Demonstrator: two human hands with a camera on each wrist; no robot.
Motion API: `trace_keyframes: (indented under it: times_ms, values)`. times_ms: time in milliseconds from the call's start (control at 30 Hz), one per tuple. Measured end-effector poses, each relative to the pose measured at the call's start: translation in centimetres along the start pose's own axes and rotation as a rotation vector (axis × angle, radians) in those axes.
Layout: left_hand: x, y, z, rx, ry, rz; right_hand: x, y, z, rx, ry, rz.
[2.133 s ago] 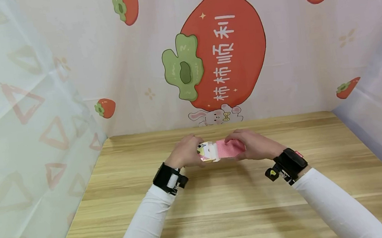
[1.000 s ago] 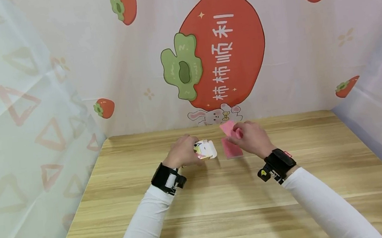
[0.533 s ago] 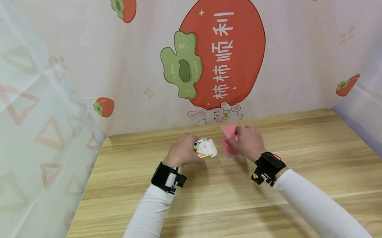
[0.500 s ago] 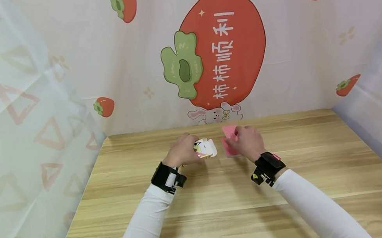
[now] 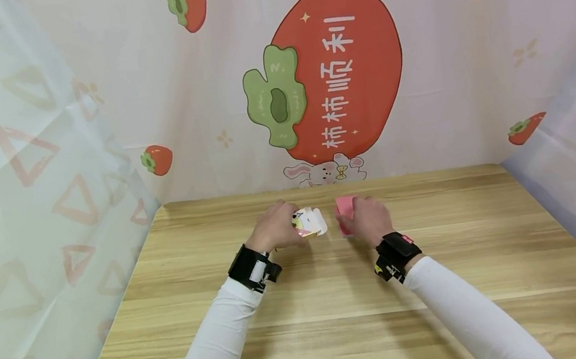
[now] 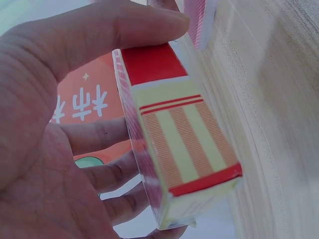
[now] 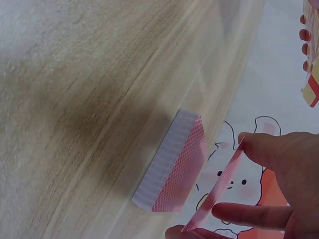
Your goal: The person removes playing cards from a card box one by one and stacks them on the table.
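My left hand (image 5: pixel 276 228) grips an opened playing-card box (image 5: pixel 308 223), its white flap toward the right. In the left wrist view, the thumb lies on the top of the box (image 6: pixel 184 129) and the fingers are behind it. A neat stack of playing cards (image 7: pixel 174 172) with red-patterned backs lies on the table, right of the box. Just above this stack my right hand (image 5: pixel 370 220) pinches a thin red-backed playing card (image 7: pixel 219 186) between thumb and fingers, apart from the stack. Whether it is one card or a few, I cannot tell.
The wooden table (image 5: pixel 302 308) carries the stack. A white cloth backdrop (image 5: pixel 449 96) with a large printed persimmon (image 5: pixel 361 76) rises at the table's back edge, close behind both hands. Further cloth (image 5: pixel 48 230) hangs along the left side.
Cards have come out of the box and now lie stacked on the table. The right hand, holding a thin card, has since moved left and lower over the stack. The left hand stays nearly still.
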State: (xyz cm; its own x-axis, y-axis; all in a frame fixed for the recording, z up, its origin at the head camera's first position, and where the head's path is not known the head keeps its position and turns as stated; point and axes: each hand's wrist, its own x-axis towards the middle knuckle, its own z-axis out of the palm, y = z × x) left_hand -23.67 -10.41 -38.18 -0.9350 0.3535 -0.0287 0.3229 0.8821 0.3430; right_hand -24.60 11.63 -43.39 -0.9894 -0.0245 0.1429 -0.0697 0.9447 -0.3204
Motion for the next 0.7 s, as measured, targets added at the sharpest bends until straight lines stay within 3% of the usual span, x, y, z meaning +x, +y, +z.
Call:
trace_keyframes:
  times_ms: [333,700]
  values:
    - [-0.17,-0.01,0.01,-0.014,0.025,-0.037,0.40,-0.55,0.45,-0.047,-0.054,0.045]
    - [-0.10,-0.17,0.23,-0.009,0.026,-0.046,0.74,-0.67,1.03,-0.075,-0.059,0.057]
